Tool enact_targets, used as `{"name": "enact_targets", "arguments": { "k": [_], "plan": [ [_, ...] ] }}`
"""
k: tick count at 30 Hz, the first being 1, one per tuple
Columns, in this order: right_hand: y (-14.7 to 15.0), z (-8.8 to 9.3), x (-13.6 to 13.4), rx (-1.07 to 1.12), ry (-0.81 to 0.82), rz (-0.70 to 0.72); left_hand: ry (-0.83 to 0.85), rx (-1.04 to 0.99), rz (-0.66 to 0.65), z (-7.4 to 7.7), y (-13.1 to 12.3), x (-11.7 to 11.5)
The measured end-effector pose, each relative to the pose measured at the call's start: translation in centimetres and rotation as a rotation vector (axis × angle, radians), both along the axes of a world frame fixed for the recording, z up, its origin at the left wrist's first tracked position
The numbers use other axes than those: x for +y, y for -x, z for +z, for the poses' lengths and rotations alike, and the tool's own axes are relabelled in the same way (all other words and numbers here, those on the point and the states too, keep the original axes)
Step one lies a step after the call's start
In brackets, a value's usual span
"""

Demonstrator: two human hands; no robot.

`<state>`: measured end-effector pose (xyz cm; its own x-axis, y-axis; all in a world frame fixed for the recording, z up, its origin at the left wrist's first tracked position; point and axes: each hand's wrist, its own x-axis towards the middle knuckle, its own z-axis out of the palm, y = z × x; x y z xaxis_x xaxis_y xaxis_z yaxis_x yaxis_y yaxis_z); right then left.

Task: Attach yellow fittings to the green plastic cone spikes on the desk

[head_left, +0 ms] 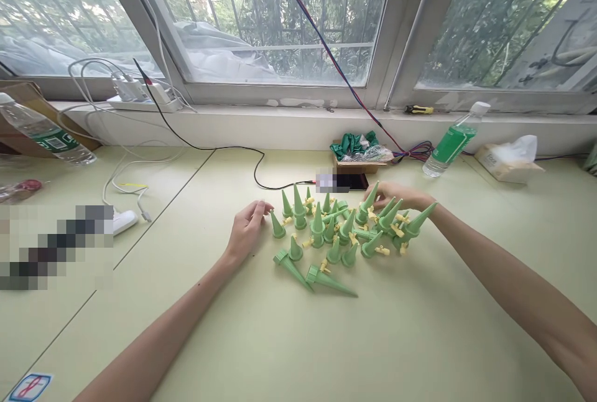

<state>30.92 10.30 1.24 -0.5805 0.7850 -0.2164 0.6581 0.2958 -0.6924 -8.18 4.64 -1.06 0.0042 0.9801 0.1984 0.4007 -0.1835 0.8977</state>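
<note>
Several green plastic cones with small yellow valves stand and lie in a loose group (318, 228) on the pale table (289, 340). Two green spikes lie on their sides at the near edge of the group, one of them (332, 282) pointing right. My left hand (247, 226) rests on the table just left of the cones, its fingers curled together; whether anything is between them is too small to tell. At the group's far right, my right hand (394, 195) reaches behind the cones, which hide most of its fingers, so its hold cannot be made out.
Behind the cones lie a dark phone (358, 182) on a black cable and a small box with green cloth (357, 148). Water bottles (450, 144) stand or lean right and far left. A tissue box (508, 162) is at right; a white power strip (144, 102) sits on the sill.
</note>
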Motion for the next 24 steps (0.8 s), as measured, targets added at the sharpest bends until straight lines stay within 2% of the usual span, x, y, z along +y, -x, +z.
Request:
{"name": "enact_targets", "arguments": {
  "k": [5, 11, 14, 17, 20, 24],
  "plan": [
    [-0.6, 0.7, -0.6, 0.093, 0.099, -0.055, 0.047, -0.007, -0.204, 1.2, -0.3, 0.7],
    [-1.7, 1.2, -1.8, 0.196, -0.028, -0.272, 0.189, -0.221, -0.416, 2.0, -1.1, 2.6],
    [-2.8, 0.9, -3.1, 0.243, -0.094, -0.398, 0.274, -0.251, -0.460, 1.8, -1.2, 3.5],
    [-3.6, 0.3, -4.4, 0.253, -0.140, -0.462, 0.341, -0.247, -0.487, 1.4, -1.1, 4.1],
    [-3.7, -0.3, -5.3, 0.262, -0.127, -0.498, 0.369, -0.242, -0.503, 1.2, -1.0, 4.4],
    [-3.0, -0.8, -5.8, 0.289, -0.065, -0.556, 0.339, -0.186, -0.535, 1.7, -1.0, 4.4]
  ]
}}
